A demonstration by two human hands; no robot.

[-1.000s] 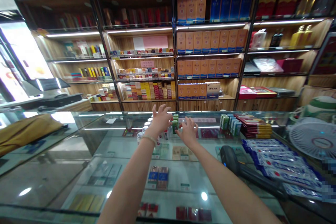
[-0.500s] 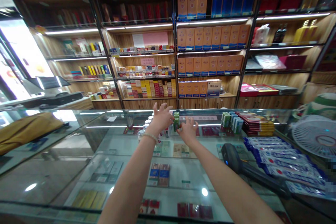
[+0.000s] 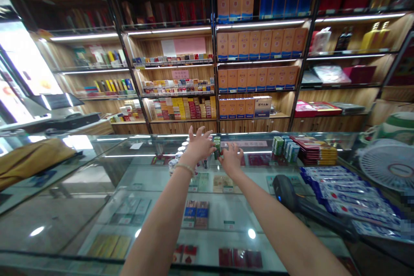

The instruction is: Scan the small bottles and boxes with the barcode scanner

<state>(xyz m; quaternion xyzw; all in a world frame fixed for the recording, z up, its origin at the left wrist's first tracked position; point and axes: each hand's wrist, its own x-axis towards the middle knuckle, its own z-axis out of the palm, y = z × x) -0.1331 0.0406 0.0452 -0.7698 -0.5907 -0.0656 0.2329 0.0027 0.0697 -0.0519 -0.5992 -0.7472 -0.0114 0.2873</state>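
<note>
On the far part of the glass counter [image 3: 207, 194], my left hand [image 3: 199, 148] has its fingers spread and raised, its palm side over the bottles. A row of small white-capped bottles [image 3: 174, 164] stands to its left, partly hidden by the hand and wrist. Between my two hands is a short row of small green containers [image 3: 217, 143]. My left hand's right edge is close beside them. My right hand [image 3: 231, 159] is at their right, fingers apart and curved, thumb side at the nearest container. Whether either hand touches them is hard to make out.
At the right lie a black handheld scanner [image 3: 286, 194], blue-white packets [image 3: 346, 198], stacked red-gold packs [image 3: 315, 151], more small green and blue containers [image 3: 286, 148] and a white fan [image 3: 388, 166]. A mustard cloth [image 3: 35, 155] lies left. Boxed shelves [image 3: 258, 112] stand behind.
Both hands stay almost where they were beside the green containers, with only slight finger shifts. The whole view has moved very slightly.
</note>
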